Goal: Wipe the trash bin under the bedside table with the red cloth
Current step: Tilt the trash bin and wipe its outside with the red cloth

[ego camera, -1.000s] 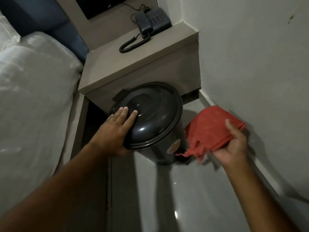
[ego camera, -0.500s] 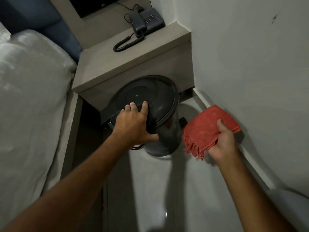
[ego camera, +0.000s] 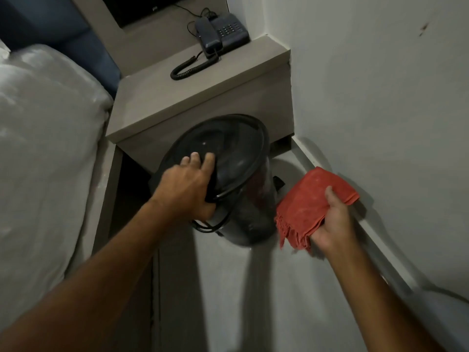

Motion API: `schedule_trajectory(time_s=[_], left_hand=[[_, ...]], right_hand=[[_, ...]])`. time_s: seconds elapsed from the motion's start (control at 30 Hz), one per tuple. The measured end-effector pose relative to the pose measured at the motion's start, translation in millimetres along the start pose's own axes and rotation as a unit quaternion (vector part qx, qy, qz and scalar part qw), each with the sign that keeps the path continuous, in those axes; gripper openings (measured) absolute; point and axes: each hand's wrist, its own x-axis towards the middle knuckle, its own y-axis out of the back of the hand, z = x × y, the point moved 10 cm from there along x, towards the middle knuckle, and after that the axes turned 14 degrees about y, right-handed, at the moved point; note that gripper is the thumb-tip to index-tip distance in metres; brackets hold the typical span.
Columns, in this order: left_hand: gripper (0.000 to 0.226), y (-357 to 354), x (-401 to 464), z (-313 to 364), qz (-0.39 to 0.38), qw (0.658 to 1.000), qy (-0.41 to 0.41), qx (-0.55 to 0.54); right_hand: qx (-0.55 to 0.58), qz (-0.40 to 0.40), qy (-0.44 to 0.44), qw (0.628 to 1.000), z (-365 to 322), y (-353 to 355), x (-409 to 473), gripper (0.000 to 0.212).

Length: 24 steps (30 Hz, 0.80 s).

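A black round trash bin (ego camera: 243,184) with a domed lid stands tilted on the pale floor, its top just under the front edge of the grey bedside table (ego camera: 177,102). My left hand (ego camera: 187,186) grips the near left rim of the lid, fingers on top and thumb below. My right hand (ego camera: 332,219) holds the folded red cloth (ego camera: 307,204) just right of the bin, close to its side; whether the cloth touches the bin is unclear. The bin's pedal shows as a small black tab behind it.
A dark telephone (ego camera: 223,31) with a coiled cord sits at the back of the bedside table. A white bed (ego camera: 43,153) fills the left side. The wall (ego camera: 380,123) and its skirting run close along the right. Pale floor (ego camera: 228,301) lies in front.
My left hand has shifted round the lid from its top to its near rim, and the bin now leans more. The red cloth stays beside the bin in my right hand.
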Motion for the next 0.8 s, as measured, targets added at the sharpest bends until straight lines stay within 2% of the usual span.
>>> schedule_trajectory(time_s=[0.1, 0.2, 0.23, 0.33, 0.43, 0.5, 0.57, 0.67, 0.7, 0.73, 0.8], left_hand=[[0.089, 18.3, -0.2, -35.8, 0.023, 0.993, 0.032, -0.115], [0.09, 9.3, -10.2, -71.2, 0.024, 0.98, 0.076, -0.18], [0.094, 5.0, -12.4, -74.1, 0.023, 0.981, 0.077, -0.177], [0.092, 0.2, -9.0, -70.8, 0.028, 0.98, 0.055, -0.188], [0.083, -0.9, -4.5, -79.3, 0.029, 0.972, 0.069, -0.224], [0.092, -8.1, -9.0, -89.1, 0.026, 0.959, 0.092, -0.267], [0.099, -13.6, -13.0, -94.9, 0.016, 0.95, 0.114, -0.291], [0.09, -3.1, -13.7, -86.7, 0.037, 0.951, 0.105, -0.29], [0.09, 3.8, -10.8, -83.1, 0.051, 0.953, 0.097, -0.283], [0.089, 9.8, -7.6, -78.4, 0.065, 0.955, 0.09, -0.275], [0.079, 13.4, 0.7, -69.9, 0.075, 0.961, 0.073, -0.257]], right_hand=[[-0.045, -0.038, 0.058, 0.997, -15.0, -19.2, 0.0, 0.062], [-0.152, -0.095, 0.173, 0.968, -32.1, -68.7, -10.1, 0.039], [-0.215, -0.126, 0.202, 0.947, -30.6, -92.9, -14.8, 0.038], [-0.367, -0.213, 0.255, 0.869, -9.0, -172.7, -28.7, 0.057], [-0.419, -0.255, 0.364, 0.792, 7.0, -222.8, -38.8, 0.064], [-0.447, -0.282, 0.414, 0.741, 17.4, -214.3, -32.4, 0.06], [-0.505, -0.229, 0.381, 0.74, 23.4, -159.6, 3.7, 0.058], [-0.558, -0.132, 0.206, 0.793, 27.6, -73.4, 48.6, 0.058], [-0.542, -0.118, 0.21, 0.805, 24.9, -73.7, 43.1, 0.056], [-0.516, -0.118, 0.262, 0.807, 20.6, -91.0, 29.8, 0.055], [-0.451, -0.182, 0.389, 0.782, 17.4, -154.8, -23.1, 0.059]])
